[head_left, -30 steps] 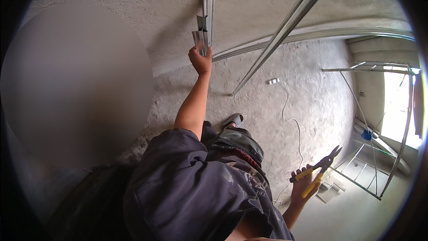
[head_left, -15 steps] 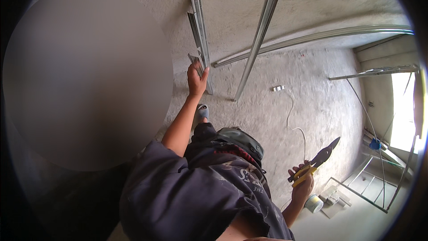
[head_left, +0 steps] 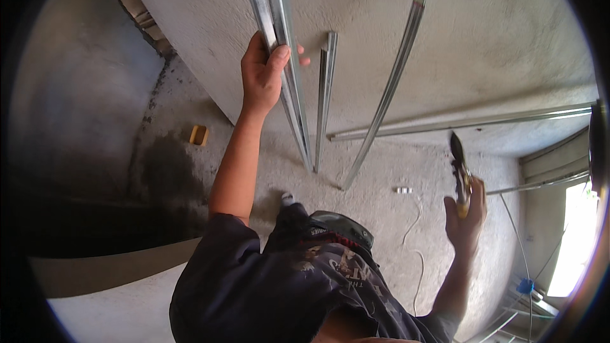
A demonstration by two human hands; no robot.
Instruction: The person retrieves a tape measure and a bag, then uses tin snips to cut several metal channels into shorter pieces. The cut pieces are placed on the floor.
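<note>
My left hand point(head_left: 263, 75) is wrapped round a long silver metal profile point(head_left: 296, 108), whose lower end slants down toward the floor. Its upper end runs out at the top edge. In my right hand point(head_left: 467, 221) is a pair of tin snips point(head_left: 461, 168) with dark blades and yellowish handles, blades pointing up and away from the profile. Just right of the held piece, a shorter metal profile point(head_left: 326, 82) leans against the wall. Farther right stands a longer leaning profile point(head_left: 393, 73).
A metal rail point(head_left: 489, 121) runs lengthwise along the wall. On the floor lie a white power strip point(head_left: 403, 190) with a cable and a yellow plastic container point(head_left: 199, 135). Metal scaffold bars point(head_left: 537, 184) and a bright window point(head_left: 569, 241) are at the right.
My left hand has gone from lower, shorter metal pieces to a grip on the long profile. My right hand has come up with the snips. The whole view has shifted.
</note>
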